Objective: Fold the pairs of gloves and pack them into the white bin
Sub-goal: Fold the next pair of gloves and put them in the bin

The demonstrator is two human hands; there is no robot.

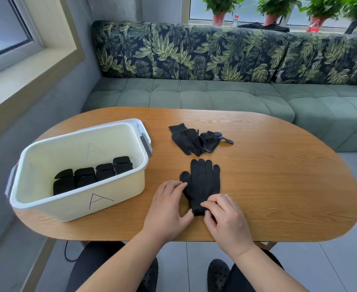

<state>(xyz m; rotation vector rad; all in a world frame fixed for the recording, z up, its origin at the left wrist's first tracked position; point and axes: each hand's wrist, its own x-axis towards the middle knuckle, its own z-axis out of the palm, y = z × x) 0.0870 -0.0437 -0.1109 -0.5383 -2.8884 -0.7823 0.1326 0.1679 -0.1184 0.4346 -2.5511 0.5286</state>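
A black glove pair (202, 182) lies flat on the wooden table (278, 165), fingers pointing away from me. My left hand (169, 205) rests on the glove's left edge near the thumb, its own thumb by the cuff. My right hand (224, 216) pinches the cuff end at the near side. A second loose pair of black gloves (194, 140) lies crumpled farther back on the table. The white bin (72, 207), marked with a purple "A", stands at the left and holds several folded black glove bundles (93, 175) in a row.
A green sofa (215, 95) with leaf-print cushions runs behind the table. Potted plants (221, 7) and bottles stand on the windowsill. The table's near edge is close to my knees. Bare wood stretches to the right of the gloves.
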